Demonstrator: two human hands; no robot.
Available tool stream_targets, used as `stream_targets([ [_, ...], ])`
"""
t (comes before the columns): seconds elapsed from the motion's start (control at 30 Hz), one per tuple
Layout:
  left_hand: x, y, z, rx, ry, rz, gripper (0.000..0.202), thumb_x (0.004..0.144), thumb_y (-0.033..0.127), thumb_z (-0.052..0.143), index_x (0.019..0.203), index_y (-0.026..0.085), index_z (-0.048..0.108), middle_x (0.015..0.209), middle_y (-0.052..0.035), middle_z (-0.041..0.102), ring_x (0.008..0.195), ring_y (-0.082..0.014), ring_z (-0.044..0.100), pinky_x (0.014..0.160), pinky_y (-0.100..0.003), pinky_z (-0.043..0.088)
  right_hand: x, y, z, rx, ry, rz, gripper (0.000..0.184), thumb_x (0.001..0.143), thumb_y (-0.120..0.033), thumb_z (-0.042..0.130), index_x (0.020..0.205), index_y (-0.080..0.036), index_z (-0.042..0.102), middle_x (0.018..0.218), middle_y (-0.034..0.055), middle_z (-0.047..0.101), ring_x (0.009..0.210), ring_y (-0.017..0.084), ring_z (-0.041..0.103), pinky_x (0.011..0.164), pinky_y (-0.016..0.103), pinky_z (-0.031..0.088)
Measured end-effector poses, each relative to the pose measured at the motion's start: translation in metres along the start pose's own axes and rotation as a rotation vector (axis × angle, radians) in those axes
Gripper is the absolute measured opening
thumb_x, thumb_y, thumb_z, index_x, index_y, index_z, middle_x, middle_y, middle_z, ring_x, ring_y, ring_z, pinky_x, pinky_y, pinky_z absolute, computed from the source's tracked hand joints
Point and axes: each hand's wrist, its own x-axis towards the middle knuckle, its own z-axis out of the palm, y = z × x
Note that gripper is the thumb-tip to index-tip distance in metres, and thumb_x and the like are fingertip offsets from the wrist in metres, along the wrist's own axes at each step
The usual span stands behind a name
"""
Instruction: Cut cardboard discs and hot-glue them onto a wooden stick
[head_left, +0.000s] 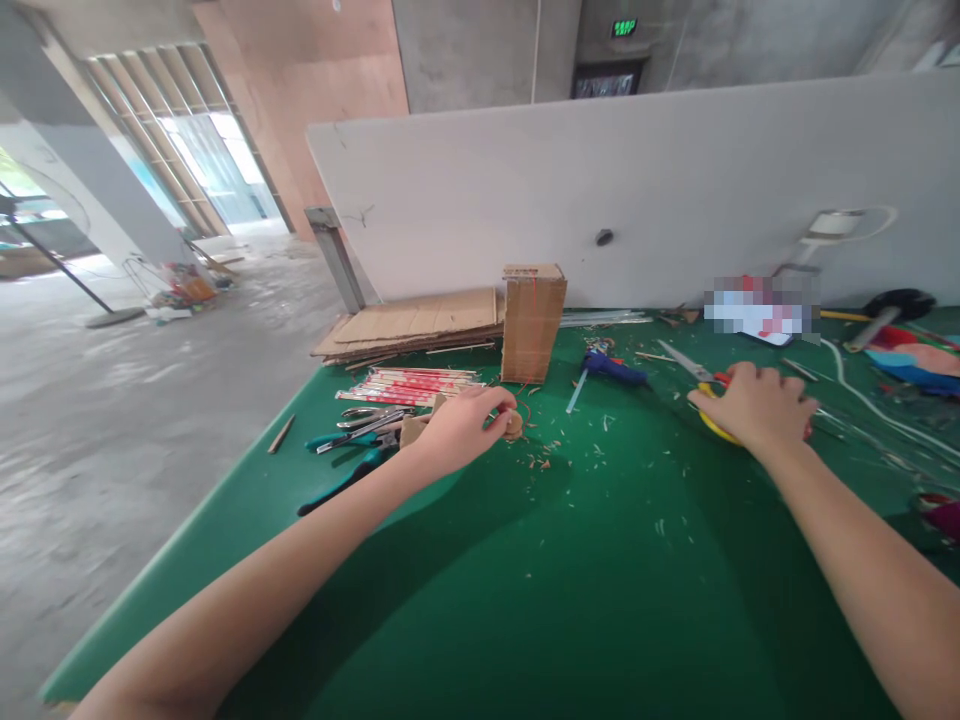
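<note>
My left hand [469, 425] is closed in a pinch at a small round brown piece [514, 426], which looks like cardboard. A thin red cord [526, 406] curls beside it, at the foot of an upright cardboard box [532, 328]. Over on the right, my right hand [769, 405] curls around the yellow and red handles of a pair of scissors [684, 362]; their blades point away to the left. Between my hands and farther back lies a blue glue gun [616, 368] with a clear glue stick.
Red-and-white wrapped sticks [409, 385] and teal-handled pliers [352, 478] lie left of my left hand. Flat cardboard sheets [420, 318] are stacked behind. Scraps litter the green table [480, 620]. A white cable [870, 400] runs at right, and a white panel [480, 190] borders the back.
</note>
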Motion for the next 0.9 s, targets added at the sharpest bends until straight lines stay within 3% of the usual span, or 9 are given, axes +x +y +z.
stream_targets([
  [0.1, 0.0, 0.002, -0.002, -0.006, -0.004, 0.003, 0.016, 0.088, 0.022, 0.043, 0.096, 0.021, 0.057, 0.094, -0.0027, 0.066, 0.086, -0.0172, 0.058, 0.074, -0.032, 0.045, 0.003, -0.008, 0.002, -0.026, 0.159, -0.166, 0.051, 0.083, -0.046, 0.047, 0.114, -0.007, 0.055, 0.115, 0.0279, 0.055, 0.111, 0.044, 0.047, 0.087, 0.058, 0.036],
  [0.2, 0.0, 0.004, -0.004, -0.01, -0.013, 0.007, 0.015, 0.088, 0.022, 0.043, 0.093, 0.021, 0.057, 0.092, -0.0022, 0.066, 0.087, -0.0175, 0.058, 0.074, -0.032, 0.045, 0.009, -0.036, 0.01, 0.106, 0.024, -0.55, 0.05, 0.085, -0.043, 0.044, 0.12, -0.008, 0.05, 0.116, 0.0219, 0.058, 0.108, 0.034, 0.053, 0.09, 0.045, 0.041],
  [0.27, 0.0, 0.004, -0.005, -0.013, -0.012, 0.009, 0.014, 0.088, 0.022, 0.043, 0.093, 0.022, 0.057, 0.091, -0.0017, 0.065, 0.087, -0.0174, 0.058, 0.074, -0.032, 0.045, 0.013, -0.059, 0.019, 0.13, -0.023, -0.62, 0.047, 0.086, -0.037, 0.044, 0.122, -0.008, 0.049, 0.12, 0.0208, 0.056, 0.11, 0.033, 0.052, 0.09, 0.044, 0.041],
  [0.43, 0.0, -0.001, -0.004, 0.003, -0.023, 0.005, 0.014, 0.088, 0.021, 0.044, 0.094, 0.022, 0.057, 0.089, -0.0014, 0.065, 0.086, -0.0173, 0.058, 0.074, -0.032, 0.046, 0.017, -0.092, 0.036, 0.189, -0.01, -0.566, 0.029, 0.084, -0.02, 0.042, 0.104, -0.007, 0.059, 0.094, 0.0204, 0.062, 0.094, 0.033, 0.057, 0.08, 0.046, 0.044],
  [0.53, 0.001, -0.004, -0.003, 0.001, -0.018, -0.007, 0.014, 0.088, 0.023, 0.044, 0.094, 0.023, 0.056, 0.089, -0.0012, 0.065, 0.085, -0.0173, 0.058, 0.073, -0.031, 0.046, 0.017, -0.091, 0.038, 0.265, 0.08, -0.509, 0.035, 0.088, -0.019, 0.035, 0.116, -0.003, 0.05, 0.107, 0.024, 0.055, 0.105, 0.035, 0.05, 0.085, 0.049, 0.04],
  [0.6, 0.001, -0.004, -0.003, -0.012, -0.012, -0.004, 0.014, 0.089, 0.023, 0.043, 0.094, 0.023, 0.056, 0.09, -0.0011, 0.065, 0.084, -0.0169, 0.058, 0.072, -0.03, 0.045, 0.02, -0.089, 0.035, 0.548, 0.106, -0.365, 0.035, 0.087, -0.022, 0.038, 0.118, -0.007, 0.045, 0.112, 0.0226, 0.051, 0.107, 0.033, 0.048, 0.084, 0.047, 0.042],
  [0.67, 0.001, -0.002, -0.003, -0.023, -0.009, 0.003, 0.014, 0.089, 0.023, 0.043, 0.094, 0.022, 0.056, 0.09, -0.0012, 0.065, 0.085, -0.0167, 0.058, 0.072, -0.03, 0.045, 0.025, -0.086, 0.03, 0.997, 0.05, -0.136, 0.025, 0.086, -0.027, 0.043, 0.108, -0.016, 0.046, 0.103, 0.0152, 0.053, 0.094, 0.027, 0.054, 0.071, 0.04, 0.048],
  [0.73, 0.0, 0.001, -0.004, -0.029, -0.013, 0.002, 0.014, 0.088, 0.022, 0.043, 0.093, 0.023, 0.056, 0.09, -0.001, 0.065, 0.085, -0.0165, 0.059, 0.072, -0.029, 0.045, 0.032, -0.083, 0.024, 1.238, -0.045, -0.003, 0.018, 0.089, -0.037, 0.035, 0.089, -0.022, 0.044, 0.082, 0.006, 0.052, 0.07, 0.019, 0.054, 0.05, 0.03, 0.046],
  [0.9, -0.001, 0.007, -0.006, -0.04, -0.032, -0.005, 0.014, 0.089, 0.023, 0.042, 0.092, 0.023, 0.056, 0.091, -0.0003, 0.066, 0.084, -0.016, 0.059, 0.072, -0.029, 0.046, 0.034, -0.07, 0.014, 1.277, -0.198, 0.021, 0.041, 0.093, -0.051, 0.019, 0.067, -0.023, 0.033, 0.062, -0.0009, 0.043, 0.049, 0.011, 0.044, 0.033, 0.019, 0.03],
])
